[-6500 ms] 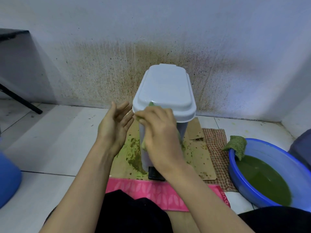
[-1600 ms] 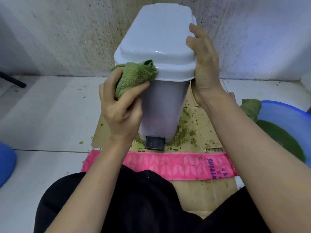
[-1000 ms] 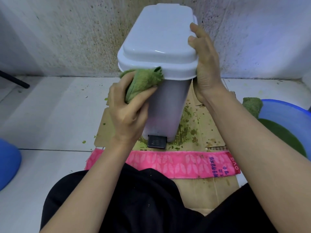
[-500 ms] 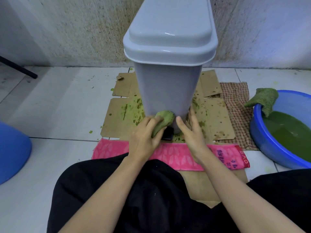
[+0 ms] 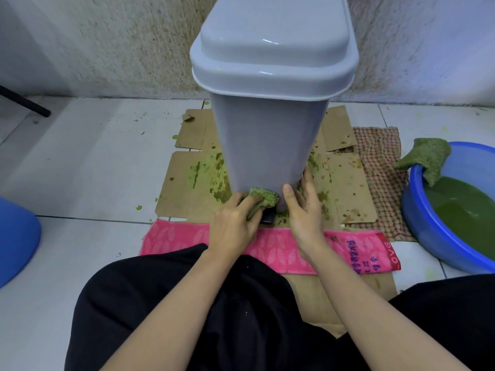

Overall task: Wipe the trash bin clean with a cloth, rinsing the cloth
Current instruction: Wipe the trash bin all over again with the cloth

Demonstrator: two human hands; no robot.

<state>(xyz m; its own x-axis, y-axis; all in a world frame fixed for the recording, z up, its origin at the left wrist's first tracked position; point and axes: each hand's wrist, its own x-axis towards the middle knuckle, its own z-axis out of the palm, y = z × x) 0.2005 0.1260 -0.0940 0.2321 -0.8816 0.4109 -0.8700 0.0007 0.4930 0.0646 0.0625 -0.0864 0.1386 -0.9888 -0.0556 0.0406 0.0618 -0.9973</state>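
Note:
A tall grey pedal trash bin (image 5: pixel 270 129) with its lid shut stands on stained cardboard (image 5: pixel 345 194) right in front of me. My left hand (image 5: pixel 235 223) grips a green cloth (image 5: pixel 263 198) and presses it against the bottom front of the bin, just above the black pedal (image 5: pixel 267 218). My right hand (image 5: pixel 305 210) lies flat with fingers spread against the bin's lower right corner. A blue basin (image 5: pixel 439 236) of green water sits at the right, a second green cloth (image 5: pixel 426 159) draped over its rim.
A pink towel (image 5: pixel 356 253) lies across the cardboard near my knees. A checked cloth (image 5: pixel 380 178) is spread between cardboard and basin. A blue object (image 5: pixel 16 239) sits at the left edge. The splattered wall (image 5: pixel 128 44) rises behind the bin. Green flecks dot the white floor tiles.
Both hands came down from the bin's lid to its base. The left hand kept the cloth and now rubs low on the front; the right hand shifted from the lid's edge to the lower right corner.

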